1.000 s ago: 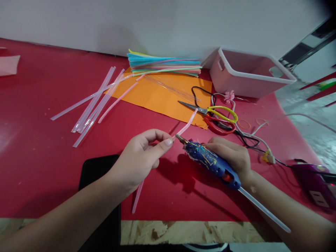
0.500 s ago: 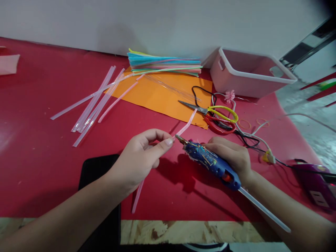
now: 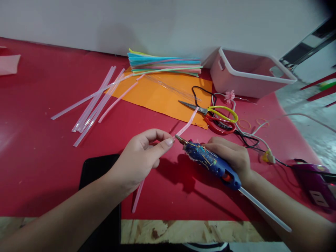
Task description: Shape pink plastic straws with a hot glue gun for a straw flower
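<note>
Between thumb and fingertips, my left hand (image 3: 145, 155) pinches a thin pink strip (image 3: 187, 126) that looks like a pipe cleaner or paper strip. Its bent end points up and right toward the scissors (image 3: 203, 109). My right hand (image 3: 233, 155) grips a blue glue gun (image 3: 207, 159), its body smeared with dried glue. The gun's metal nozzle meets the strip right beside my left fingertips. A clear glue stick (image 3: 265, 208) juts out of the gun's back. Below my left wrist lies another pink piece (image 3: 138, 197); whether it joins the held strip is hidden.
Several translucent glue sticks (image 3: 90, 105) lie at left by a pink pipe cleaner (image 3: 118, 101). A colourful pipe cleaner bundle (image 3: 165, 64) rests on orange paper (image 3: 157, 99). A pink bin (image 3: 241, 78), cords, a purple power strip (image 3: 312, 185) and a black tablet-like slab (image 3: 101, 168) surround my hands.
The free end of the pink strip has shifted very slightly up and right. Both hands and the glue gun stay almost where they were.
</note>
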The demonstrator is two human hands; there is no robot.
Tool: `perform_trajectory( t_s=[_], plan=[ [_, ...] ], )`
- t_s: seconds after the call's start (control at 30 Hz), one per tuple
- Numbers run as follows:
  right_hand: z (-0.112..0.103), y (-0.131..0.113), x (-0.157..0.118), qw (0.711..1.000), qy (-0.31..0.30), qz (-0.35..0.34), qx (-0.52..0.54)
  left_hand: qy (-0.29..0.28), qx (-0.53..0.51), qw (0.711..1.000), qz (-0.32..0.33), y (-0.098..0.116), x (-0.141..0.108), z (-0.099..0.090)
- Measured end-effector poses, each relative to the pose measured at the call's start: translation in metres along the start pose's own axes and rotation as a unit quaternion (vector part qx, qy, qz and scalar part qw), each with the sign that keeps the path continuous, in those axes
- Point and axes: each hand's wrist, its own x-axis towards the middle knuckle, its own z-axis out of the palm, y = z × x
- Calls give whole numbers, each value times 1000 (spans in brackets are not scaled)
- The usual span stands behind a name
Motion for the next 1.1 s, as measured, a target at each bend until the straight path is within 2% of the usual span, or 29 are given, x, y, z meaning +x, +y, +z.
perform_trajectory(
  t_s=[0.5,1.1],
  plan=[
    [1,4,0,1000,0,-18,12,-1,7,1000,1,0,0,0],
    [-1,3,0,1000,-11,2,-2,0,6,1000,-1,0,-1,-1]
  ],
)
